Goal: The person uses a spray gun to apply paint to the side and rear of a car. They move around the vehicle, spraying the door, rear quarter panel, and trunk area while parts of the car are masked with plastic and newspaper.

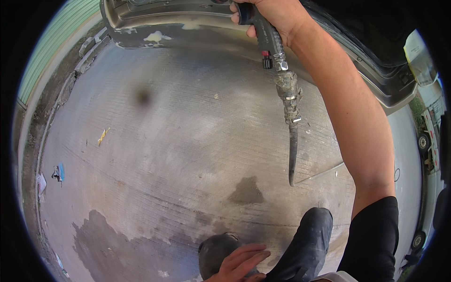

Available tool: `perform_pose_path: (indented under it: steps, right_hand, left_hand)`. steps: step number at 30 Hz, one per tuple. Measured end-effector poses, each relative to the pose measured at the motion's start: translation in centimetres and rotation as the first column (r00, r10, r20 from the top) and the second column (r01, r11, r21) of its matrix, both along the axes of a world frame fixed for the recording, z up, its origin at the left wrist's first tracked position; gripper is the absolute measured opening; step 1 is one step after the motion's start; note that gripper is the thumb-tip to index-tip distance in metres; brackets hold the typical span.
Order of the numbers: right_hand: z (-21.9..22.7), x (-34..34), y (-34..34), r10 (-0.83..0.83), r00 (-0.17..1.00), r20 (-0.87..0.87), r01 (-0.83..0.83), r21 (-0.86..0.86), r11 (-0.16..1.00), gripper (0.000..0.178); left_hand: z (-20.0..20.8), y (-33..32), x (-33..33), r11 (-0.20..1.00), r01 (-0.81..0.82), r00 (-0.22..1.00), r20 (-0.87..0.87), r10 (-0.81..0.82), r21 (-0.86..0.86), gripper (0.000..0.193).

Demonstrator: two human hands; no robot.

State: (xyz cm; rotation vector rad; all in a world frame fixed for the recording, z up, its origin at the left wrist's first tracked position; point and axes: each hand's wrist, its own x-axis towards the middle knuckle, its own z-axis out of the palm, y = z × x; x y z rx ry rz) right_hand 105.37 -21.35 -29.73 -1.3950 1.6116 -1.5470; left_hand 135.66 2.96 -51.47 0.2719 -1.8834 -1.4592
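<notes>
"Looking down through the head camera, what did you find in the right hand point(286, 16)?"

"At about one o'clock, its fingers were wrapped around a dark grey, pistol-shaped hand tool point(268, 40) with a red-and-black knob. A grime-caked metal coupling point(287, 87) sat below the handle, and a dark, flexible hose point(293, 150) hung from that toward three o'clock. The tool's front end was cut off by the upper edge."

"And the left hand point(239, 265)?"

"Near six o'clock, with nothing visible in it. Its fingers were loosely extended over the black-trousered left knee point(218, 249); I couldn't tell whether they touched it."

"Which step was in hand?"

"My judgement was that the tool was being held up to the bronze-grey vehicle body panel point(211, 21), whose cream-coloured patches point(157, 36) showed at eleven o'clock. Whether it touched the panel, I couldn't tell."

"What did the next move call for?"

"Probably a steady wrist, a firm grip on the handle, and enough slack in the hose, so it wouldn't drag on the knees or the grey concrete ground point(178, 113)."
</notes>
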Motion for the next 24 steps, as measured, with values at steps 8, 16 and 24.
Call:
perform_pose_path:
  steps: [8, 16, 24]
  right_hand:
    - [-0.3, -9.4, 8.9, -0.244, 0.936, -0.254, 0.266, 0.055, 0.962, 0.019]
    - [0.5, -23.3, 26.8, -0.549, 0.814, -0.192, 0.574, 0.114, 0.811, 0.018]
    - [2.0, -30.0, 37.4, -0.64, 0.623, -0.449, 0.755, 0.131, 0.642, 0.021]
  left_hand:
    - [0.4, -0.4, -1.0, 0.997, 0.061, 0.998, -0.01, -0.061, 0.046, 0.052]
    - [2.1, 1.2, -4.6, 0.98, 0.158, 0.975, 0.139, -0.174, 0.121, 0.054]
    - [2.7, 3.9, -10.3, 0.982, 0.167, 0.959, 0.218, -0.182, 0.085, 0.056]
